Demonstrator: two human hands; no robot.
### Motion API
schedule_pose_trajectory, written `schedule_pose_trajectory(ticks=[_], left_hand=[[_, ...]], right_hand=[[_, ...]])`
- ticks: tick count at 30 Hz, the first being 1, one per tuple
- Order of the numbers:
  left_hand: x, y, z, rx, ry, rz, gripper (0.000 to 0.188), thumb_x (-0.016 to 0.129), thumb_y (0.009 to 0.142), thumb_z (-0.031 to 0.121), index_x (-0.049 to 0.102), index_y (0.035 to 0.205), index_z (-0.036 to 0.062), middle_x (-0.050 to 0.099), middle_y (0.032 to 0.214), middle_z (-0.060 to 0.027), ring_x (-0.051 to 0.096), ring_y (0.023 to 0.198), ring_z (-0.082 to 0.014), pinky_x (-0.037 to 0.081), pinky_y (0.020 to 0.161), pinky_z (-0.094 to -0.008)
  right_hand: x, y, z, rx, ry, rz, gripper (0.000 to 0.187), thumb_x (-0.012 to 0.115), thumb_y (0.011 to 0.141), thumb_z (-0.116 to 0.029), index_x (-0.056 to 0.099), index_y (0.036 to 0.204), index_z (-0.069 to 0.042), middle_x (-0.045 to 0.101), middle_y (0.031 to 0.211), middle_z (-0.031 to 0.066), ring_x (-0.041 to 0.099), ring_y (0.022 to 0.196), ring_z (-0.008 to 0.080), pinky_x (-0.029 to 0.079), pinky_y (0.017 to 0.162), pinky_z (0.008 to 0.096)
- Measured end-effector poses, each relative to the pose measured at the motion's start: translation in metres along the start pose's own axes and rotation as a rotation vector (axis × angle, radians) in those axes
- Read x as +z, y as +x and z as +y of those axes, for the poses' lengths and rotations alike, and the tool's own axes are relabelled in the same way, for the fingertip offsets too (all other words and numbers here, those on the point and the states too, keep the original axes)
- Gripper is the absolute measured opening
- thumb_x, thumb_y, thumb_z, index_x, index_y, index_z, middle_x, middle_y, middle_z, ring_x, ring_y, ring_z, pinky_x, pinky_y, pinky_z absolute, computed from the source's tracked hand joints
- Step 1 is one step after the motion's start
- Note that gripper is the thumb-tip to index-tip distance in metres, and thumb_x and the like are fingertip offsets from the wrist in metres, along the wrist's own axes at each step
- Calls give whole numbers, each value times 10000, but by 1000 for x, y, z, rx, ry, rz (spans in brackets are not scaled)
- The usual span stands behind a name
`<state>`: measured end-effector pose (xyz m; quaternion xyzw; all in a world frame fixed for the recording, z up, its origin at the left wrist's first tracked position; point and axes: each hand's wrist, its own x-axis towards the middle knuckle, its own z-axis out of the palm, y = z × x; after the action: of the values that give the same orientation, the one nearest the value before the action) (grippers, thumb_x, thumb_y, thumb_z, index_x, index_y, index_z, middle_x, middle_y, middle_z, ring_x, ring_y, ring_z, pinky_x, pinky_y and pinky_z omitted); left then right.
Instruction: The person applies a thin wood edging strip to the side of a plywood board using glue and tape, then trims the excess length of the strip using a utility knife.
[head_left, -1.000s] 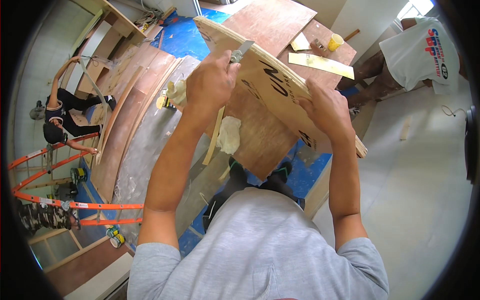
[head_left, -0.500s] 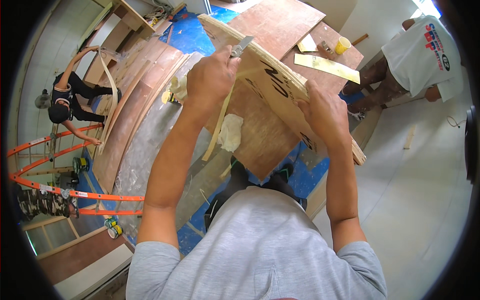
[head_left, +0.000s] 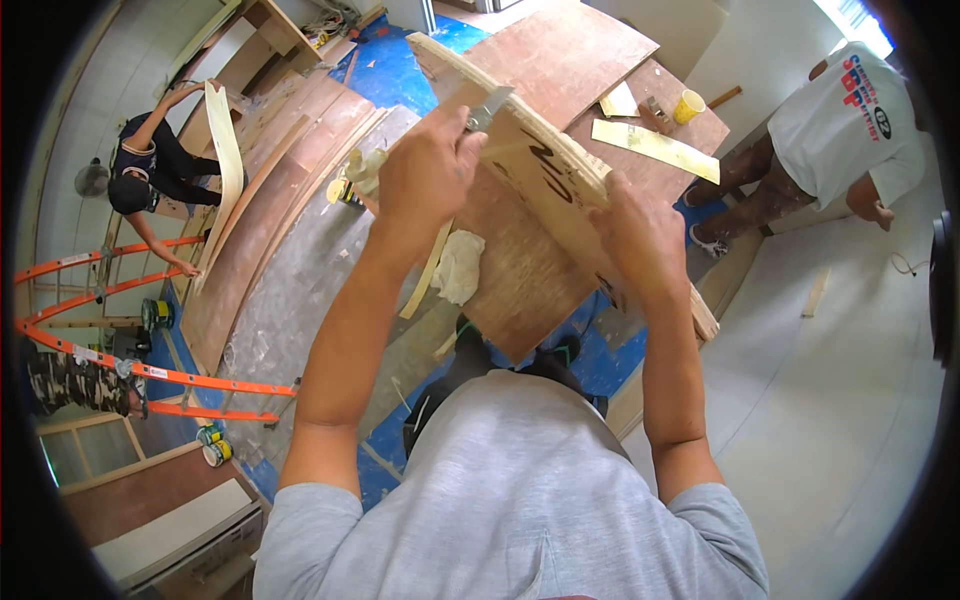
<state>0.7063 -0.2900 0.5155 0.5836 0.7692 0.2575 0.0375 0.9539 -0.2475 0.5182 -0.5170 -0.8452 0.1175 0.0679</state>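
Note:
A thick plywood board [head_left: 535,185] with dark printing on its face stands tilted on edge in front of me. My left hand [head_left: 428,165] is closed around a small flat grey metal blade tool [head_left: 488,108], which rests at the board's top edge. Lower along that edge, my right hand [head_left: 645,235] grips the board, thumb on the near face and fingers over the edge. Beneath lies a brown plywood sheet [head_left: 520,290]. A crumpled white cloth [head_left: 460,267] and a thin pale strip [head_left: 426,275] are by its left side.
At left a person [head_left: 150,165] handles a long pale strip [head_left: 222,150] beside stacked brown sheets [head_left: 270,190]. An orange ladder [head_left: 215,380] stands nearer. A yellow cup [head_left: 688,106] and yellowish strip [head_left: 655,148] lie ahead right, near a person in a white shirt [head_left: 835,130].
The metal tool has turned slightly and shifted a little down with my left hand. The board's lower end has moved slightly left. The person at left has raised the pale strip.

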Motion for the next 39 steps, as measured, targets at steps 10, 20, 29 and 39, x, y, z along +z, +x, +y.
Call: schedule_pose_trajectory(ticks=[10,20,29,39], left_hand=[[9,0,16,-84,34,-43,490,660,988,388,671,1365,73,739,1094,-237,723,999,-417,561,881,-477],[4,19,7,-112,35,-51,437,625,1000,353,693,1323,68,735,1179,-202,710,1066,-394,555,925,-494],[20,12,8,-70,70,36,486,629,1003,409,676,1356,78,750,1021,-209,724,979,-408,557,850,-485],[13,-8,29,-60,64,-45,456,625,1005,365,675,1349,70,746,1089,-201,709,1022,-401,559,869,-502]], right_hand=[[3,3,4,-18,6,7,324,756,913,-248,599,1074,-13,746,932,196,735,946,385,564,811,509],[3,4,7,-34,19,24,311,753,911,-238,595,1062,-17,744,892,188,740,907,386,571,794,499],[6,-1,5,-37,15,14,318,750,914,-246,596,1074,-18,745,903,189,740,918,387,572,794,503],[5,3,9,-34,14,17,298,731,926,-243,600,1073,-19,746,913,191,744,913,376,575,798,502]])
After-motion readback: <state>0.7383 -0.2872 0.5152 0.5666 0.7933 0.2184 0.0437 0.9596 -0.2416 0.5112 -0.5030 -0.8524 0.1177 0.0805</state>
